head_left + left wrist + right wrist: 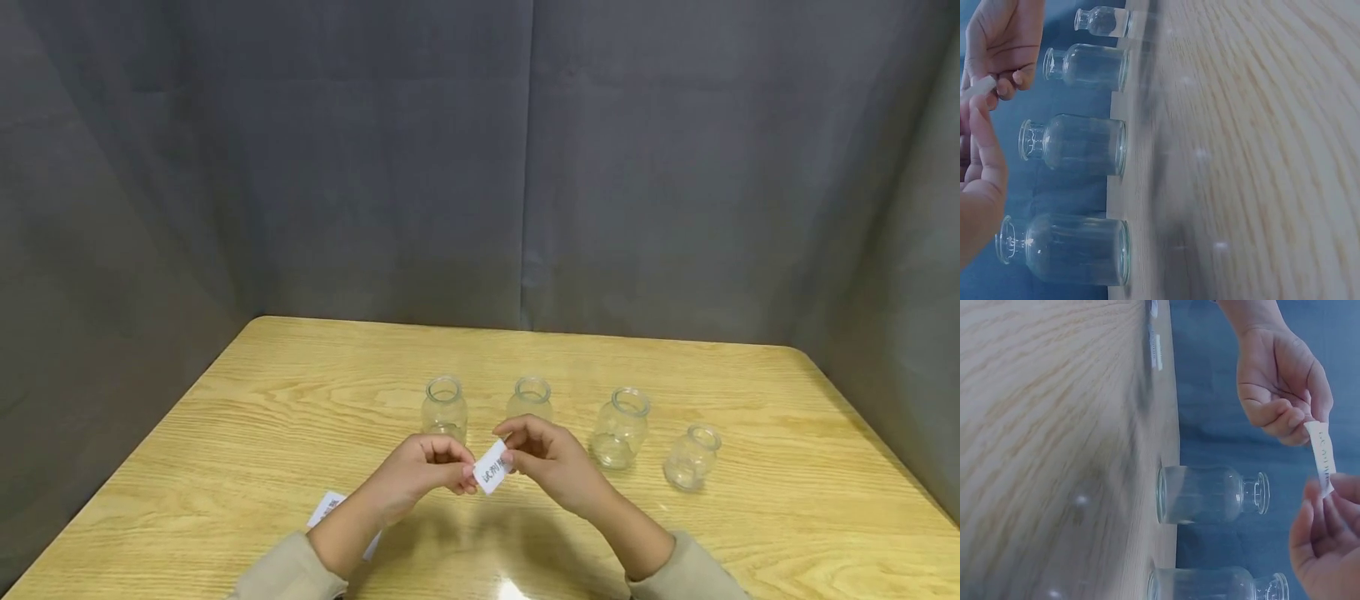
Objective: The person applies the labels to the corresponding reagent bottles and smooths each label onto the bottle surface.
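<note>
A small white paper label (491, 468) with handwritten dark characters is held up above the table between both hands. My left hand (416, 477) pinches its left end between thumb and fingers, while my right hand (553, 467) pinches the right end the same way. In the right wrist view the label (1322, 453) looks slightly bent and stretches from one hand to the other. Just behind the hands stand two clear glass jars, the left jar (444, 408) and the middle jar (531, 398), their lower parts partly covered by the hands.
To the right stand a wide-mouthed glass jar (620, 429) and a smaller jar (692, 458). More white labels (327, 505) lie on the wooden table (225, 467) under my left forearm. Grey curtains (375, 167) enclose the back and sides.
</note>
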